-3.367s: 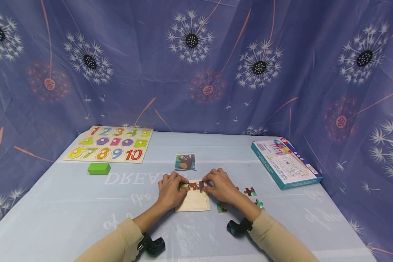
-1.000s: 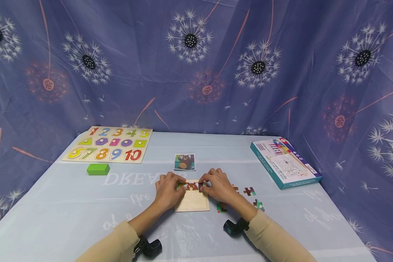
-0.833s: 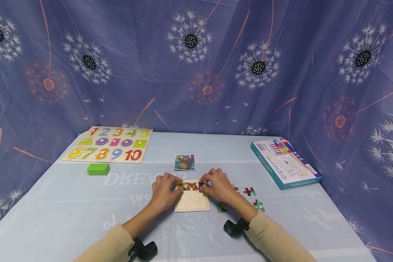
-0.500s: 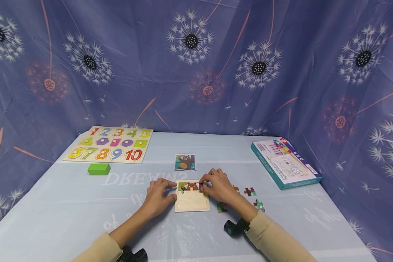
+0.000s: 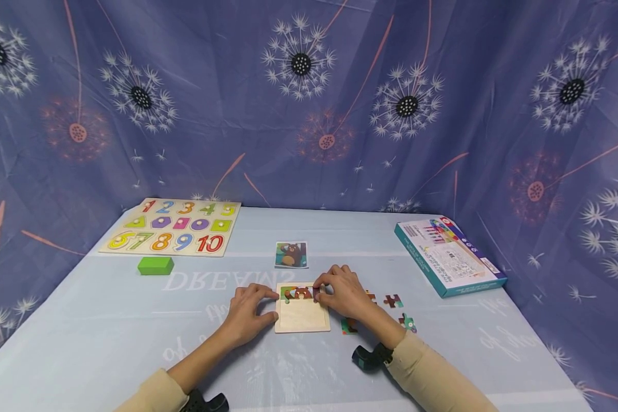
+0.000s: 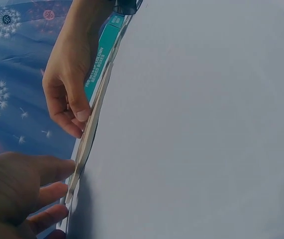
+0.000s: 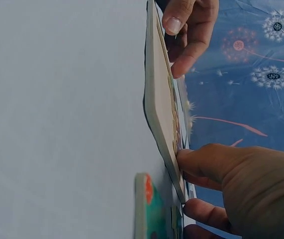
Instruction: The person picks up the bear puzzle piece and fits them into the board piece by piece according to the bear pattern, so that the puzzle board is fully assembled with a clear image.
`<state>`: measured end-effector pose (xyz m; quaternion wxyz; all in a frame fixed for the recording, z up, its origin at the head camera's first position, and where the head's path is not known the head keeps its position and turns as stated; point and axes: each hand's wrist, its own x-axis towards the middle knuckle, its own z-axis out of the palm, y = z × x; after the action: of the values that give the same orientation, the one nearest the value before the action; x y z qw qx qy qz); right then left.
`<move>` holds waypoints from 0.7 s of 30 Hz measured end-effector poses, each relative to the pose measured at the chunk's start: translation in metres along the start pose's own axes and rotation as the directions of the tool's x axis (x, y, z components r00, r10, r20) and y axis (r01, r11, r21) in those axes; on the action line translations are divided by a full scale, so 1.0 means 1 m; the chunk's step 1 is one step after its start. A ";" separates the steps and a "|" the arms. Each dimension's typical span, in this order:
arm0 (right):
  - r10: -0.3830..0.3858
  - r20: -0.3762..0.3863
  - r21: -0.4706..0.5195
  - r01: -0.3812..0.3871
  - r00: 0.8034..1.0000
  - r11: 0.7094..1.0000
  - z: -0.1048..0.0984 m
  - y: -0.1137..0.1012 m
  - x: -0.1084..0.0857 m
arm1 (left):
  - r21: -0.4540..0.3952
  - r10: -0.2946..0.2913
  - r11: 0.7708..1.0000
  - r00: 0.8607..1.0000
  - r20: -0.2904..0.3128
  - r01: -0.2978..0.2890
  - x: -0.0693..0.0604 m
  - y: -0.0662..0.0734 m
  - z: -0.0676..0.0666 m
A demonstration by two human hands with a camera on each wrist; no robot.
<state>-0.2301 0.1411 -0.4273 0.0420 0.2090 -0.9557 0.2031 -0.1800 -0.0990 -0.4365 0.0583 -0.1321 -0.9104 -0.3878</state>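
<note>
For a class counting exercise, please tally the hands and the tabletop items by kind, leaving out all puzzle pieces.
Hands: 2 (left hand, right hand)
Puzzle tray: 1
Picture card: 1
Number board: 1
Green block: 1
Box: 1
Total: 7

table [image 5: 298,377] bears tray [image 5: 304,316], card [image 5: 290,255], green block [image 5: 155,266]

That curtain [image 5: 211,86] across the top is blue-violet, printed with white and coral dandelions; lower centre, a pale cream tray [image 5: 302,318], brown-and-green bear pieces [image 5: 302,293]; left, a bright green block [image 5: 155,265].
</note>
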 end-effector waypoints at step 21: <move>0.001 -0.024 0.064 0.000 1.000 0.998 -0.006 0.002 -0.001 | 0.049 0.046 0.998 0.998 -0.039 -0.044 -0.003 -0.005 0.005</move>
<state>-0.2304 0.1460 -0.4226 0.0467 0.2075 -0.9481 0.2363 -0.1785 -0.0990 -0.4443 0.0884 -0.1432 -0.9149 -0.3668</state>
